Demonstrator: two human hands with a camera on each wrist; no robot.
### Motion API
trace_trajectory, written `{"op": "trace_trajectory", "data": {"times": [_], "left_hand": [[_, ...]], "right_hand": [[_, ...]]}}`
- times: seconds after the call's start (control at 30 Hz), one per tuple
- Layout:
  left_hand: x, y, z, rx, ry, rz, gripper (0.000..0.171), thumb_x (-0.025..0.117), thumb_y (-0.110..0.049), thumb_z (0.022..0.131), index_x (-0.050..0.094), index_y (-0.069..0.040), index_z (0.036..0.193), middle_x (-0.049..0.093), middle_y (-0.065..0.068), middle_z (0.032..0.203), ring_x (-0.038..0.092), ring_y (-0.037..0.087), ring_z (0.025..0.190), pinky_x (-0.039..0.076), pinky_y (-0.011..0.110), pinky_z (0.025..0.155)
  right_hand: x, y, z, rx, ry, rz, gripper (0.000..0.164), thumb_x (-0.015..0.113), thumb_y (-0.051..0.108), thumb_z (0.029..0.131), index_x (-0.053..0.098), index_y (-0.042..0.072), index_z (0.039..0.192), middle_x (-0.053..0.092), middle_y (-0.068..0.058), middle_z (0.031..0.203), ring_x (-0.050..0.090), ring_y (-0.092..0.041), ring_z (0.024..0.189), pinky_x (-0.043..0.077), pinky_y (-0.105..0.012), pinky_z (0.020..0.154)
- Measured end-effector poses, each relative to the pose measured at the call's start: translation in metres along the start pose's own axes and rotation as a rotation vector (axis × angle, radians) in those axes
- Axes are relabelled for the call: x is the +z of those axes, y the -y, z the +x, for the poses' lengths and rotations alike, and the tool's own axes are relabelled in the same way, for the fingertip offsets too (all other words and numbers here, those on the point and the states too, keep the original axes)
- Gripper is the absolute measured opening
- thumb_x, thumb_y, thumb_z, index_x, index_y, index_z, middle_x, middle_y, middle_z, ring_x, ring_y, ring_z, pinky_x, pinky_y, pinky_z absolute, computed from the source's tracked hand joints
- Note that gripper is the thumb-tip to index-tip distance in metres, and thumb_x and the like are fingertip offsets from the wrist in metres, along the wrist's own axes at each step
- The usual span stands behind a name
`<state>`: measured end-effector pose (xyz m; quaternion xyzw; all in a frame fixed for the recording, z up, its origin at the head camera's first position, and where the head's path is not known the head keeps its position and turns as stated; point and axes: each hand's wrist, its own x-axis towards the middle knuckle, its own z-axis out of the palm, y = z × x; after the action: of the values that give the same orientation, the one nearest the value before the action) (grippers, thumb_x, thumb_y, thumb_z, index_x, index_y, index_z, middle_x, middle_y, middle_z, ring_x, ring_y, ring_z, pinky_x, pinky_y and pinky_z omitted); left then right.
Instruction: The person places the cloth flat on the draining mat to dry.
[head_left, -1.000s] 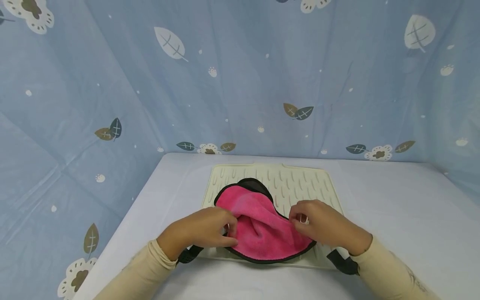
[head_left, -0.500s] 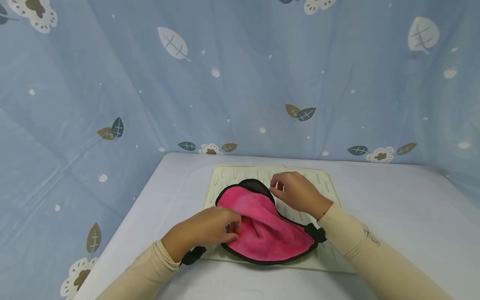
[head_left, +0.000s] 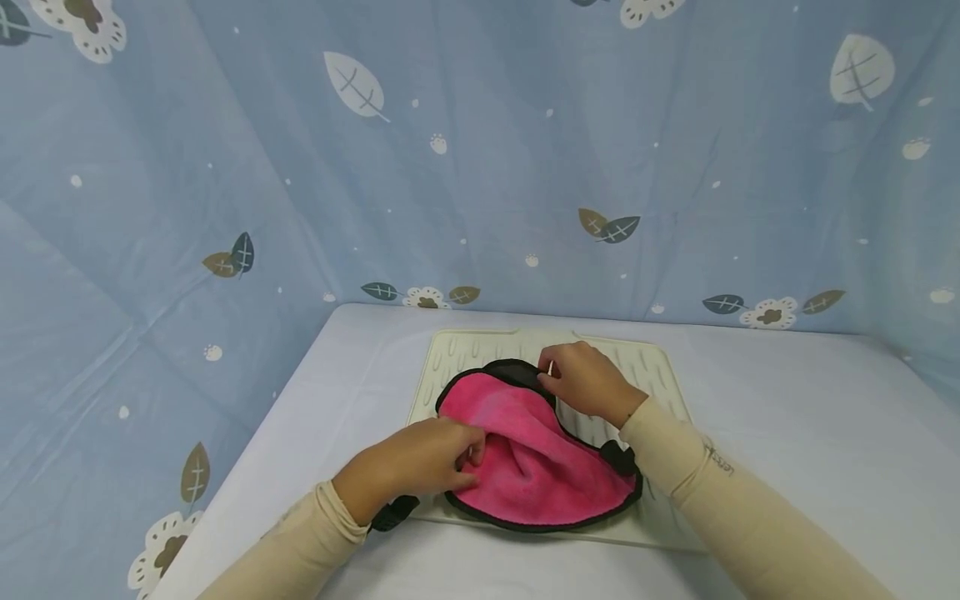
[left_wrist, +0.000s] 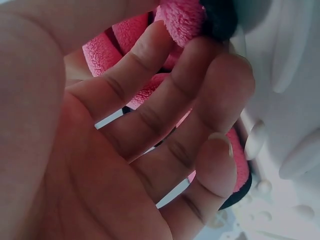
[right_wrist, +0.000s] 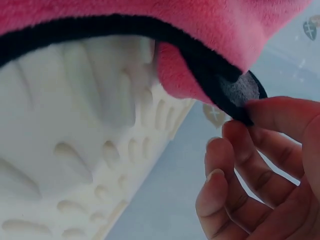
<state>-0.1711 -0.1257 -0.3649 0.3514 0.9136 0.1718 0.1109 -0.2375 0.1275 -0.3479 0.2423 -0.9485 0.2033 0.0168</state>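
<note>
A pink plush cloth (head_left: 525,492) with black edging lies folded and rumpled on a cream ridged mat (head_left: 633,362). My left hand (head_left: 416,457) pinches the cloth's near left edge; in the left wrist view a pink fold (left_wrist: 182,22) sits at the thumb and index finger, the other fingers loosely bent. At the far end my right hand (head_left: 588,382) has hold of the black-edged corner. The right wrist view shows the thumb and index finger pinching that corner, where a grey patch (right_wrist: 242,89) shows inside the edging. The underside of the cloth is mostly hidden.
The mat rests on a white-covered table (head_left: 787,417). Behind and to the left hangs a blue curtain (head_left: 487,167) with leaf and flower prints. Black wrist straps (head_left: 393,512) sit at both wrists, below beige sleeves (head_left: 292,542).
My right hand has left the cloth's right edge, moved up and left to the far black corner and taken hold of it. The left hand has stayed at the near left edge.
</note>
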Motion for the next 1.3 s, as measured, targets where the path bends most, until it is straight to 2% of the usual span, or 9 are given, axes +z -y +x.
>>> {"op": "trace_trajectory", "data": {"times": [0.3, 0.47, 0.67, 0.77, 0.87, 1.13, 1.3], "left_hand": [[0.0, 0.0, 0.0, 0.008, 0.008, 0.016, 0.02, 0.08, -0.021, 0.083, 0.061, -0.018, 0.085, 0.058, -0.008, 0.072, 0.049, 0.002, 0.067, 0.044, 0.02, 0.066], [0.001, 0.0, 0.001, 0.005, 0.005, 0.012, 0.02, 0.081, -0.021, 0.082, 0.062, -0.018, 0.084, 0.057, -0.009, 0.071, 0.049, 0.002, 0.067, 0.044, 0.02, 0.066], [0.001, 0.0, 0.002, 0.004, 0.006, 0.003, 0.019, 0.081, -0.02, 0.082, 0.062, -0.017, 0.084, 0.056, -0.008, 0.069, 0.049, 0.002, 0.066, 0.043, 0.02, 0.064], [0.001, 0.0, 0.002, -0.001, 0.007, 0.002, 0.019, 0.081, -0.019, 0.082, 0.062, -0.017, 0.084, 0.056, -0.008, 0.069, 0.049, 0.002, 0.065, 0.043, 0.02, 0.063], [0.001, 0.0, 0.002, -0.003, 0.008, 0.0, 0.02, 0.081, -0.019, 0.082, 0.062, -0.018, 0.084, 0.056, -0.008, 0.069, 0.049, 0.002, 0.065, 0.043, 0.02, 0.062], [0.003, 0.0, 0.002, -0.005, 0.012, -0.005, 0.019, 0.081, -0.019, 0.082, 0.062, -0.018, 0.084, 0.055, -0.009, 0.068, 0.049, 0.002, 0.064, 0.043, 0.02, 0.062], [0.003, 0.0, 0.002, 0.0, 0.012, 0.004, 0.018, 0.08, -0.018, 0.082, 0.062, -0.018, 0.084, 0.054, -0.009, 0.068, 0.049, 0.001, 0.063, 0.043, 0.02, 0.062]], "right_hand": [[-0.003, -0.013, 0.004, 0.058, -0.051, -0.028, 0.007, 0.068, 0.011, 0.092, 0.072, 0.005, 0.094, 0.068, -0.004, 0.077, 0.059, -0.012, 0.063, 0.049, -0.03, 0.06], [0.001, -0.013, 0.003, 0.072, -0.068, 0.003, 0.005, 0.07, 0.007, 0.089, 0.068, 0.005, 0.093, 0.067, -0.004, 0.074, 0.057, -0.012, 0.06, 0.047, -0.028, 0.057], [0.007, -0.003, 0.002, 0.005, -0.112, 0.071, 0.012, 0.072, 0.006, 0.088, 0.06, 0.007, 0.089, 0.064, 0.0, 0.068, 0.054, -0.009, 0.055, 0.045, -0.026, 0.055], [0.011, 0.004, 0.003, -0.01, -0.078, 0.094, 0.008, 0.072, 0.009, 0.09, 0.065, 0.008, 0.086, 0.065, 0.001, 0.07, 0.055, -0.007, 0.058, 0.047, -0.025, 0.058], [0.014, 0.008, 0.004, 0.016, -0.017, 0.085, 0.006, 0.072, 0.012, 0.091, 0.071, 0.008, 0.086, 0.068, 0.001, 0.076, 0.058, -0.006, 0.062, 0.05, -0.025, 0.062], [0.018, 0.012, 0.003, 0.096, 0.122, 0.054, 0.015, 0.075, 0.024, 0.09, 0.077, 0.01, 0.086, 0.073, 0.001, 0.081, 0.061, -0.008, 0.067, 0.051, -0.028, 0.064], [0.02, 0.013, 0.002, 0.009, 0.121, 0.076, 0.008, 0.075, 0.018, 0.089, 0.075, 0.01, 0.091, 0.07, 0.002, 0.079, 0.057, -0.006, 0.066, 0.049, -0.025, 0.064]]}}
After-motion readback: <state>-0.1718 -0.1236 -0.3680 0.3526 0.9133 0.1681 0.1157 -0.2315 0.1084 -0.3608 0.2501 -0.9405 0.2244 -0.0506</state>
